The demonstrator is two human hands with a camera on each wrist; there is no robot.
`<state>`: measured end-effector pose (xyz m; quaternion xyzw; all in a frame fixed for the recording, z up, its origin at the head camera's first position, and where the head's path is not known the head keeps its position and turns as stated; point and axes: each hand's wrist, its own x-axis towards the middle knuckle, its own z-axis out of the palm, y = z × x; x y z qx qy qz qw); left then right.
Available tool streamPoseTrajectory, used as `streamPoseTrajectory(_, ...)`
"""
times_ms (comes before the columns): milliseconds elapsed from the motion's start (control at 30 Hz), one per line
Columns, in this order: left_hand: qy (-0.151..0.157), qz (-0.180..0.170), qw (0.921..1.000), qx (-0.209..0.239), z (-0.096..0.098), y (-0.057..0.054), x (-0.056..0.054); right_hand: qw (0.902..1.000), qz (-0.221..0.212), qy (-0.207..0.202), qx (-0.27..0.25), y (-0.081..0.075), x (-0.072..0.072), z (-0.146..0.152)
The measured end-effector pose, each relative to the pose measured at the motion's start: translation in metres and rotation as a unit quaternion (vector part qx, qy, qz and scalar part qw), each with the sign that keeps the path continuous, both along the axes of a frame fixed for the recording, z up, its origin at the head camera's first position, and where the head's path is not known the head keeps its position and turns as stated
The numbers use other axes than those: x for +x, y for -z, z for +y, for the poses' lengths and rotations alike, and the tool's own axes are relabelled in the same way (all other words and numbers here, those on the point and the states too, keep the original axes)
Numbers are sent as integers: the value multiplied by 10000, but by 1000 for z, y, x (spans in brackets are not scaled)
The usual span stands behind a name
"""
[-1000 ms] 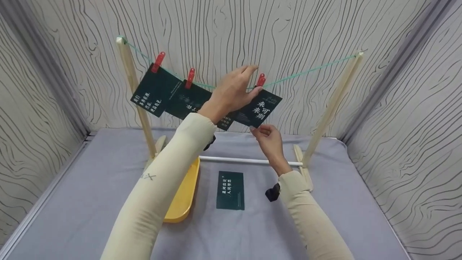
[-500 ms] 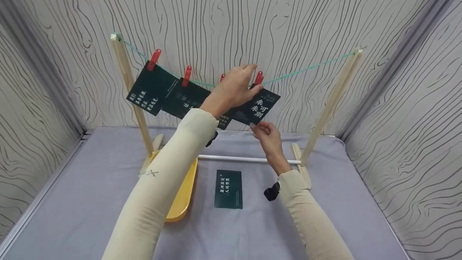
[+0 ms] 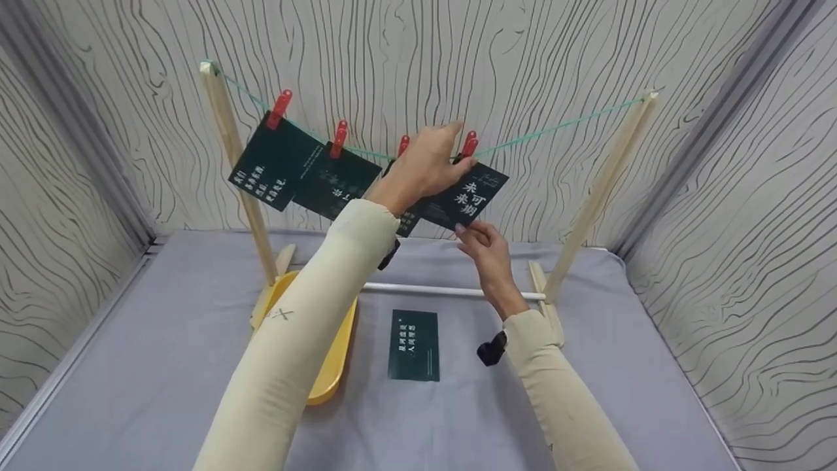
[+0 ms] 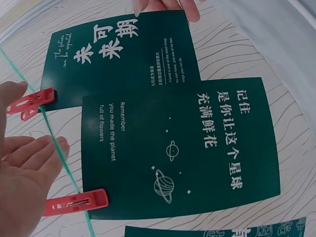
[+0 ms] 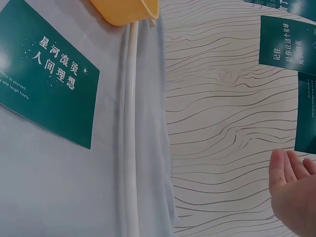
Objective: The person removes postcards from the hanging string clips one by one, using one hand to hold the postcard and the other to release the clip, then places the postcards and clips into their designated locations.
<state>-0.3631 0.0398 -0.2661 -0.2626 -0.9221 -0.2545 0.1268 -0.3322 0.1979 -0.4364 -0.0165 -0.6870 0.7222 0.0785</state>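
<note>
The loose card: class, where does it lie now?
In the head view, the loose card lies on the cloth below the picture's centre, right of the tray and nearer the camera than the rod.

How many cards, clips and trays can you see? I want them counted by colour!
Green cards: 5 (4 hanging, 1 lying flat)
Red clips: 4
Yellow tray: 1
Total: 10

A sleeve hides part of the tray, so I can't count anything behind it.
</note>
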Motion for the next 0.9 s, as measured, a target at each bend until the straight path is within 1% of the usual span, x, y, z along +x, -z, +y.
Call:
streamPoseTrajectory(133, 1, -180, 9997, 152, 0, 2, -2, 10000, 45, 36, -39, 2, -1, -1)
streamPoseTrajectory(267, -47, -321, 9988, 360, 0, 3, -5, 9995, -5, -40, -311, 0, -1, -3)
streamPoseTrajectory(400, -52, -411, 9980, 470, 0, 5, -5, 9983, -36, -61, -585, -2, 0, -5)
streamPoseTrajectory(567, -28, -588, 9960, 673, 2, 7, -3, 9978, 43, -145, -641, -1, 2, -5)
streamPoseTrajectory(767, 78, -732, 9918, 1049, 2, 9, -1, 9980, 4, -203, -603, -1, 4, -6)
streamPoseTrajectory(900, 123, -786, 9909, 1085, 3, 9, 0, 9984, -77, -145, -535, -2, 5, -6)
